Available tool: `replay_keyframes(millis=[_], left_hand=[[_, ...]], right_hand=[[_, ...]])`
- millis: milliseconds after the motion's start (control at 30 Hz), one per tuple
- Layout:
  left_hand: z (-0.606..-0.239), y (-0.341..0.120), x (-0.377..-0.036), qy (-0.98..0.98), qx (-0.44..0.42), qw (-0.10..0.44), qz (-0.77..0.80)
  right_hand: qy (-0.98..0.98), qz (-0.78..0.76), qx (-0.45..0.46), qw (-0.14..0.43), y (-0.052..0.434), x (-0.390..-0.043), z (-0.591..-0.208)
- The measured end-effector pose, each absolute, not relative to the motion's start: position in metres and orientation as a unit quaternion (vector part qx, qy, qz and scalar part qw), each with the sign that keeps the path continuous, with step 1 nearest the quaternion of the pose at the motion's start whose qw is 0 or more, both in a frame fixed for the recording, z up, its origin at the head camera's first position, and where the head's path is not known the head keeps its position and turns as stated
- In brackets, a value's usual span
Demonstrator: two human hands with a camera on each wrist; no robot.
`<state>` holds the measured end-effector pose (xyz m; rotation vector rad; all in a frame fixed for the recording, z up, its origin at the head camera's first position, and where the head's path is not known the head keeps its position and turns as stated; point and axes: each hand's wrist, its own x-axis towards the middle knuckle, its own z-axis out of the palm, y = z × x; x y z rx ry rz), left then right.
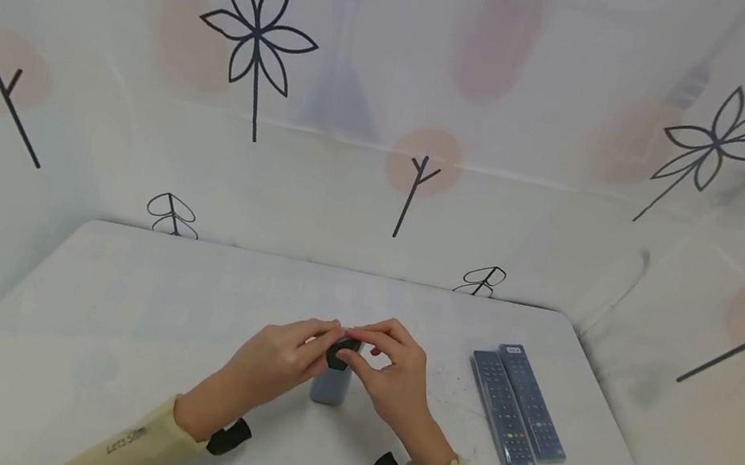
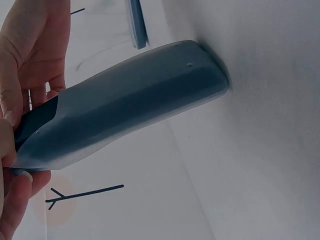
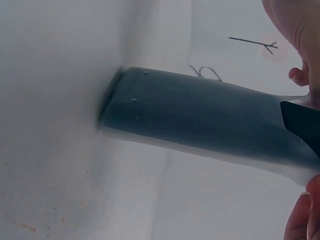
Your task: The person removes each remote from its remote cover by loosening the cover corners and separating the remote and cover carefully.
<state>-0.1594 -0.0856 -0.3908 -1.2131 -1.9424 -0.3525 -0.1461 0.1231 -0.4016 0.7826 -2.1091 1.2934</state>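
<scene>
1. From my seat I see the left hand (image 1: 278, 364) pinching the top end of a remote control in a clear grey sleeve (image 1: 330, 384), which stands upright with its bottom end on the white table (image 1: 112, 305). The fingers (image 2: 20, 200) are curled round the sleeve's open edge, where the black remote body (image 2: 37, 120) shows.
2. My worry here: the remote balances on one narrow end. If either hand loosens, I judge it would tip and fall flat, and a sideways pull on the sleeve could make the base skid on the smooth tabletop.
3. The sleeve looks slick, so fingertips could slip off its rim, in my judgement.
4. The right hand (image 1: 393, 382) pinches the same top end from the other side, fingertips (image 3: 302, 215) closed on the sleeve edge. The remote sits directly between the two hands, touching both.
5. Well to the right lie two sleeved remotes (image 1: 520, 410) side by side, flat on the table, apart from both hands.
</scene>
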Motion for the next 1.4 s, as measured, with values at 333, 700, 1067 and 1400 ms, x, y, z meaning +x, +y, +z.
replay_keyframes(millis=[333,700,1067,1400], left_hand=[[-0.3924,-0.0834,-0.1591,-0.777,-0.465,0.384,-0.178],[-0.3931,-0.0827,-0.1606,-0.774,-0.459,0.381,-0.212],[-0.3968,-0.0813,-0.1622,-0.772,-0.434,0.352,-0.304],[-0.3996,-0.0786,-0.1632,-0.782,-0.406,0.321,-0.346]], right_hand=[[-0.783,0.489,0.282,0.261,0.1244,-0.1459,-0.4020],[-0.780,0.493,0.284,0.262,0.1237,-0.1461,-0.4034],[-0.781,0.507,0.267,0.249,0.1242,-0.1461,-0.4052],[-0.786,0.506,0.264,0.238,0.1255,-0.1483,-0.4090]])
